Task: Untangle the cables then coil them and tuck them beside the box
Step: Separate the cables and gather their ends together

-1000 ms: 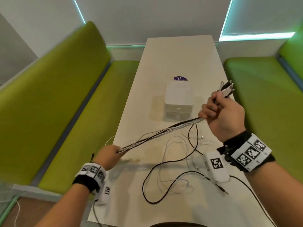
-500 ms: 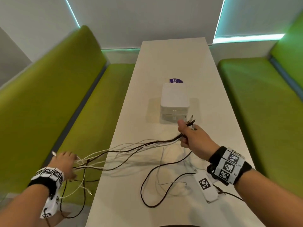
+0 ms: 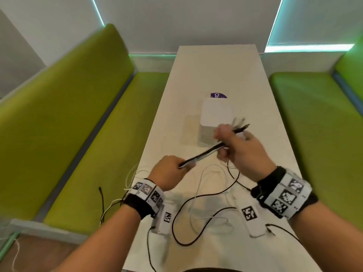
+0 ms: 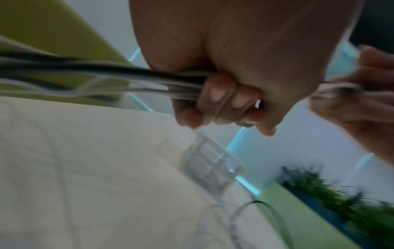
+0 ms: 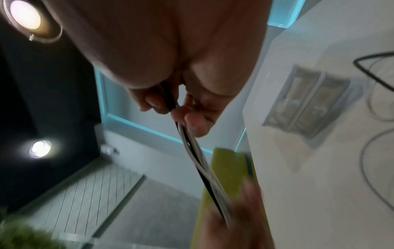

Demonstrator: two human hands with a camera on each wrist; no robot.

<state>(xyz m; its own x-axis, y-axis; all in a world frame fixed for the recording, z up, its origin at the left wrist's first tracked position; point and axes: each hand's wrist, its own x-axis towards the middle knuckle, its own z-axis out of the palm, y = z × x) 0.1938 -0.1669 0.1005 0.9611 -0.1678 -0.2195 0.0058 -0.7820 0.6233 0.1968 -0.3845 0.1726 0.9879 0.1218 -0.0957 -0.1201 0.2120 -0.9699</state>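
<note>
Head view, with both wrist views: a bundle of black and white cables (image 3: pixel 204 154) is stretched taut between the two hands above the white counter (image 3: pixel 216 71). The left hand (image 3: pixel 169 171) has its fingers (image 4: pixel 215 101) curled tightly around the bundle at its near end; the loose tails spill out behind these fingers, over the counter edge toward the green bench (image 3: pixel 78 134). The right hand (image 3: pixel 241 148) grips the far end in a closed fist — the fingers (image 5: pixel 192 121) wrap the strands, and the connector tips (image 3: pixel 240 124) project just beyond them, fanned slightly. The white box (image 3: pixel 214 114) stands on the counter directly beyond the right fingers, apart from the bundle; a purple label (image 3: pixel 218 95) lies just behind it. Below and between the two sets of fingers, slack loops of one black cable (image 3: pixel 176 232) and one white cable (image 3: pixel 208 218) rest on the counter. Marker-patterned bands circle both wrists — each carrying a small white camera unit (image 3: pixel 251 218).
</note>
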